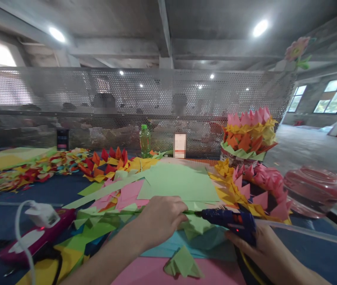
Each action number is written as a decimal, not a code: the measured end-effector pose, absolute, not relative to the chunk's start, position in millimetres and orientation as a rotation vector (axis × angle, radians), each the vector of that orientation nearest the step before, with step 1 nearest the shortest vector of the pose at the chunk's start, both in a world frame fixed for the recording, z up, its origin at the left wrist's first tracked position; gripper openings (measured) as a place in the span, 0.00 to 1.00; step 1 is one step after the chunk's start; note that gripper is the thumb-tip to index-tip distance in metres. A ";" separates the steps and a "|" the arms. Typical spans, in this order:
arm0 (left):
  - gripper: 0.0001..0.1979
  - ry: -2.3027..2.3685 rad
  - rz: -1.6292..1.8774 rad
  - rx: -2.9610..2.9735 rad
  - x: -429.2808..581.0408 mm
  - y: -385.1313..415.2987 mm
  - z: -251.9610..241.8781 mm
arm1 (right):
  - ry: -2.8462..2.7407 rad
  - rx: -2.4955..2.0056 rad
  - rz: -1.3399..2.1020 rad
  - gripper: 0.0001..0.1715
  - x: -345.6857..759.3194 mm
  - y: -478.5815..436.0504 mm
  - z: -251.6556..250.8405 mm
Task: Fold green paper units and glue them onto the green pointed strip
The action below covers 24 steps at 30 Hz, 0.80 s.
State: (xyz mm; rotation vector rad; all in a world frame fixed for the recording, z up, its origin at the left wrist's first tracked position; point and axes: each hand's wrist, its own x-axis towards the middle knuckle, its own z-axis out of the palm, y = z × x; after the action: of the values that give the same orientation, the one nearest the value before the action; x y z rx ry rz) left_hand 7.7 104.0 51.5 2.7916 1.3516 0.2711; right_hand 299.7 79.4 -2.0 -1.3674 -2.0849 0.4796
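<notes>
- Glue gun (229, 221), dark blue: above the papers at the near middle of the worktop (73, 192), nozzle to the left; probably light and rigid, likely hot at the tip; best taken by the handle, clear of the nozzle.
- Green paper strip (190, 212): ahead of the nozzle, running under the left hand; whether the two touch cannot be told. Likely feather-light, thin, easily creased; best pinched at an edge.
- Folded green paper (198, 228): pointed, just below the strip; presumably springy at its folds and easily crushed; best held along a fold.
- Loose folded green piece (184, 263): apart, nearer the wearer, partly on a pink sheet (147, 273); similar handling expected.
- Left hand (163, 219): forearm slanting up from the lower left, knuckles uppermost, fingers closed together on the strip; fingertips partly hidden.
- Right hand (263, 241): entering from the lower right, wrapped around the gun's handle; trigger finger not discernible.
</notes>
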 end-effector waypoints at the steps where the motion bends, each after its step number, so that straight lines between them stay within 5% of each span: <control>1: 0.09 1.355 0.270 2.792 7.4 103.7 51.8 | -2.083 -1.357 0.483 0.21 300.1 79.5 -2.2; 24: 0.09 1.375 0.365 2.798 -0.5 109.1 57.5 | -1.986 -1.340 0.370 0.20 305.8 80.8 6.4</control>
State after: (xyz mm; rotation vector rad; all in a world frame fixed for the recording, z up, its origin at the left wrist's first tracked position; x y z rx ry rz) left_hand -0.5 109.1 57.5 2.7982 1.3746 0.3650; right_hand 305.8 80.8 6.4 -1.3405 -1.9859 0.3696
